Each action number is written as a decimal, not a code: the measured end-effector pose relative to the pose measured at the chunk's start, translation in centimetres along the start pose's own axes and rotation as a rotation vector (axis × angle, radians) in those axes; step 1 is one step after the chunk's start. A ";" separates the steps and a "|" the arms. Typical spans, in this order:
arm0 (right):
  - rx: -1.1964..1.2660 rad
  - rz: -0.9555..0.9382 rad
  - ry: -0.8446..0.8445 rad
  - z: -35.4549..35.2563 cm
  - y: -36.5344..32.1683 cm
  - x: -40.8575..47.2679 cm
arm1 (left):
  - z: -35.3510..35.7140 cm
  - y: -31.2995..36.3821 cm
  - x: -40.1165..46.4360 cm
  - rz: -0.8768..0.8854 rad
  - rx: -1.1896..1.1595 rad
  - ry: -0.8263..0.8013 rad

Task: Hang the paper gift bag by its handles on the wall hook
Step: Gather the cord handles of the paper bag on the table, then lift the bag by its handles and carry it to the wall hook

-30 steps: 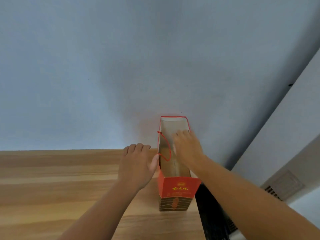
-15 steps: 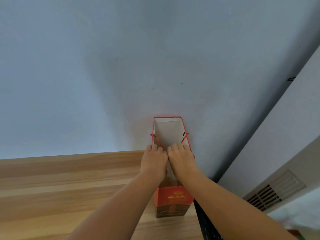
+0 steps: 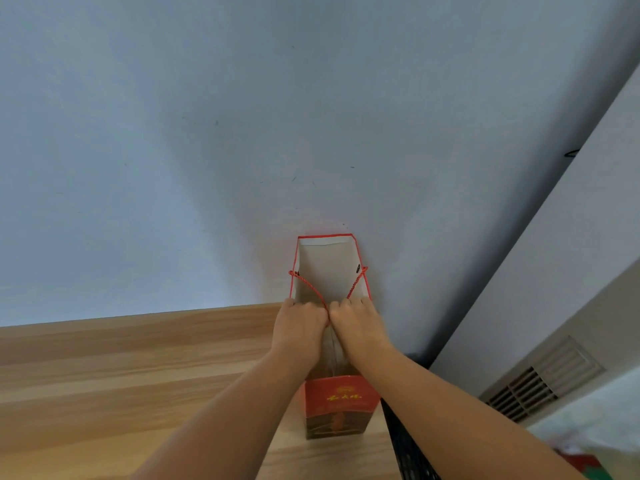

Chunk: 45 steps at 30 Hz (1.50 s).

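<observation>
Nearest the camera, two bare forearms reach forward over a wooden surface with pale and darker grain stripes. A red paper bag stands upright at the surface's far right corner, its near face printed with gold characters above a dark lower band. A black object lies just beside the bag's right side, at the surface's edge; what it is cannot be told.

The left hand and right hand sit together over the bag's open top, knuckles touching, fingers curled down. Each is closed around a red cord handle: the left cord runs from the bag's left rim into the left fist, the right cord from the right rim into the right fist. Both cords are drawn taut toward the middle.

Beyond the hands the bag's plain grey inside shows, edged by a thin red rim. The far side of the bag stands against the pale blue-grey wall, which fills the upper view and carries a few small dark marks.

To the right a second wall meets it at a corner, with a louvred vent low down. A small dark hook sticks out high on that right wall, well apart from the bag.
</observation>
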State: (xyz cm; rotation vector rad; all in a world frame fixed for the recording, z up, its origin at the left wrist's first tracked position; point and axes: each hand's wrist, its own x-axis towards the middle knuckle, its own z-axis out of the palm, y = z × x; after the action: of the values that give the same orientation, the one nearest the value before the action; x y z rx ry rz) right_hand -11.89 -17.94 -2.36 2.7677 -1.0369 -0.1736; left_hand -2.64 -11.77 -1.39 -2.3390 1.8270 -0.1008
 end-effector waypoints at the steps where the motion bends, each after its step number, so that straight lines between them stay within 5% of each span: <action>1: 0.014 -0.002 0.007 -0.2 -0.1 0.0 | -0.1 0.1 0.0 -0.010 -0.042 0.027; 6: 0.160 0.015 0.103 -2.5 -0.3 -0.3 | -1.2 -0.4 -0.3 -0.118 -0.371 0.169; 13: 0.902 0.286 0.289 -8.9 0.5 -0.4 | -6.1 -2.6 0.1 -0.201 -1.049 0.403; 18: 1.174 0.305 0.320 -14.6 0.9 -0.2 | -10.5 -3.8 -1.0 -0.183 -1.237 0.569; 31: 1.128 0.165 0.206 -18.0 -1.3 -1.4 | -12.2 -4.0 -3.9 -0.220 -0.890 0.687; 38: 0.466 -0.045 0.373 -17.8 -1.8 -2.4 | -11.7 -6.1 -5.3 -0.207 -0.731 0.817; 45: 0.399 -0.253 0.451 -17.2 -3.6 -0.8 | -11.6 -9.6 -8.9 -0.146 -0.555 0.819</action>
State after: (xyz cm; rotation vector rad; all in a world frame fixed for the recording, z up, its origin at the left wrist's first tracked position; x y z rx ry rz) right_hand -7.22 -12.58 13.77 3.0555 -0.6580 0.6658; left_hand 2.53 -2.04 12.15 -3.1301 2.2208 -0.7634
